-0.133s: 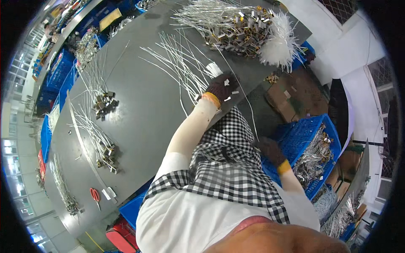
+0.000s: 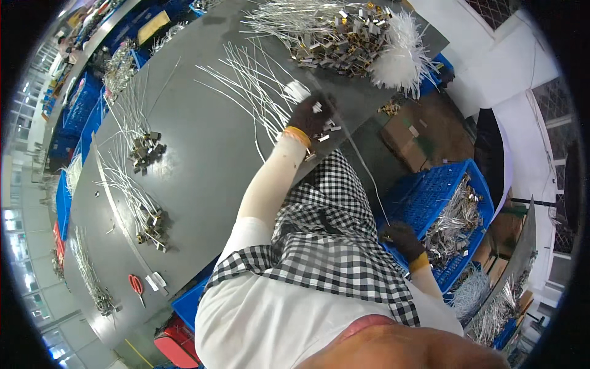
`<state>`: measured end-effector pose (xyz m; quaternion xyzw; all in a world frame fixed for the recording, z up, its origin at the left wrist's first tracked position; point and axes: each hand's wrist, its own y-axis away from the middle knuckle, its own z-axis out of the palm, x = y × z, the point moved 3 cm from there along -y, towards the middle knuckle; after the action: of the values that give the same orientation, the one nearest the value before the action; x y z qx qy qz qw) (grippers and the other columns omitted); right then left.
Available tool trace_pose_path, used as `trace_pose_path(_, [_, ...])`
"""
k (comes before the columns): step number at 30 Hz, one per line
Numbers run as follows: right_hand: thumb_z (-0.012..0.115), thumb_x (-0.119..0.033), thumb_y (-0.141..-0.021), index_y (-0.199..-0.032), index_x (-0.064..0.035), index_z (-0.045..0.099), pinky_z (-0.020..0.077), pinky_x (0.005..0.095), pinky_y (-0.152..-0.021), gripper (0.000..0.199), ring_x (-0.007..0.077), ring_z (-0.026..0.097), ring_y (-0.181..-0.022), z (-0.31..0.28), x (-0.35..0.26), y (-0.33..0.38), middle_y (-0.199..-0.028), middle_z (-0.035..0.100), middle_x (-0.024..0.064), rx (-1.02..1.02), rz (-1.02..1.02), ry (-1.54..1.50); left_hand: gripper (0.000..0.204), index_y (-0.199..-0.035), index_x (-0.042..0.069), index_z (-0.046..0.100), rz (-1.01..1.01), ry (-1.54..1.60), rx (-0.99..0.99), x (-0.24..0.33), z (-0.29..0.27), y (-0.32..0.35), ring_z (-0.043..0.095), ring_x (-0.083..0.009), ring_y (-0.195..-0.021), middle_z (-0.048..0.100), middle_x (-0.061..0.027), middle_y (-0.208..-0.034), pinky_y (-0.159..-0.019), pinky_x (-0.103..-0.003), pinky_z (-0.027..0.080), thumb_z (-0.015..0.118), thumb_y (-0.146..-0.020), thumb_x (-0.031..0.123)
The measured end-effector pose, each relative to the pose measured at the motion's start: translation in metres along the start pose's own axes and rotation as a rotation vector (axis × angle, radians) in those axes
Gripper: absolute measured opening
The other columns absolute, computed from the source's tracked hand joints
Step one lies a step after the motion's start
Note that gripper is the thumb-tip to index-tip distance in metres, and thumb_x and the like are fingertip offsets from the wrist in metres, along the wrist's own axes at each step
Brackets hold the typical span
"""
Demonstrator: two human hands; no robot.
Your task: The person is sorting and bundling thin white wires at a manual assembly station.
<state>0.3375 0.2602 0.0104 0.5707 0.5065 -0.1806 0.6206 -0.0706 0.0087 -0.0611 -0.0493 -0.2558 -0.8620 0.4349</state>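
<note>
My left hand (image 2: pixel 312 115), in a dark glove with a yellow cuff, is closed at the table's near edge over a fan of white wires (image 2: pixel 249 92). Small white and metallic end pieces (image 2: pixel 326 132) stick out by its fingers, which are partly hidden. Just above that hand lies a white bunched piece (image 2: pixel 296 91). Down at my right side, my right hand (image 2: pixel 402 241), gloved the same way, is closed on the lower end of a long white wire (image 2: pixel 369 175). This wire runs up past the left hand, its upper part blurred.
A large heap of wires with metal ends (image 2: pixel 341 40) covers the table's far right. Smaller wire bundles (image 2: pixel 147 150) and red scissors (image 2: pixel 136 284) lie left. A blue basket (image 2: pixel 405 200) of wires stands beside my right hand, near a cardboard box (image 2: pixel 412 132).
My right hand has moved down and slightly right, drawing the long wire's lower end with it. My left hand stays over the wires, and the view has shifted slightly.
</note>
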Motion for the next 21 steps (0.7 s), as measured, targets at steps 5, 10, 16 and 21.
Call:
trace_pose_path(5, [0.075,-0.013,-0.071,-0.095,-0.0106,0.069,0.0522,0.0383,-0.074,0.024,0.0296,0.064,-0.084,-0.001,-0.042,0.009,-0.094,0.068,0.0096,0.06,-0.352,0.418,0.027,-0.118,0.001,0.055,0.124,0.075,0.075,0.073,0.021,0.014,0.057,-0.0376,-0.114,0.061,-0.0202,-0.119,-0.099,-0.057,0.046,0.057,-0.093,0.01])
trace_pose_path(10, [0.071,-0.012,-0.074,-0.093,-0.0099,0.069,0.0521,0.0379,-0.071,0.02,0.0287,0.065,-0.081,0.006,0.007,0.019,-0.093,0.068,0.0094,0.066,0.152,-0.48,0.028,-0.118,0.0,0.054,0.161,0.06,0.065,0.085,0.032,0.01,0.057,-0.0389,-0.114,0.063,-0.0185,-0.115,-0.099,-0.057,0.046,0.059,-0.092,0.01])
trace_pose_path(16, [0.059,-0.016,-0.087,-0.094,-0.0061,0.068,0.0524,0.0352,-0.071,0.015,0.0229,0.066,-0.08,-0.001,-0.036,0.024,-0.089,0.067,0.0087,0.103,0.166,-0.678,0.034,-0.122,-0.003,0.051,0.17,0.007,0.13,0.095,0.041,0.019,0.054,-0.0399,-0.12,0.058,-0.0199,-0.123,-0.104,-0.057,0.044,0.06,-0.092,0.011])
trace_pose_path(21, [0.056,-0.012,-0.09,-0.096,-0.0052,0.067,0.0525,0.0356,-0.07,0.015,0.0224,0.067,-0.076,-0.003,-0.049,0.022,-0.088,0.066,0.0097,0.123,0.1,-0.607,0.037,-0.124,-0.003,0.051,0.11,0.005,0.092,0.091,0.041,0.019,0.05,-0.0399,-0.124,0.055,-0.0217,-0.128,-0.105,-0.056,0.043,0.061,-0.091,0.012])
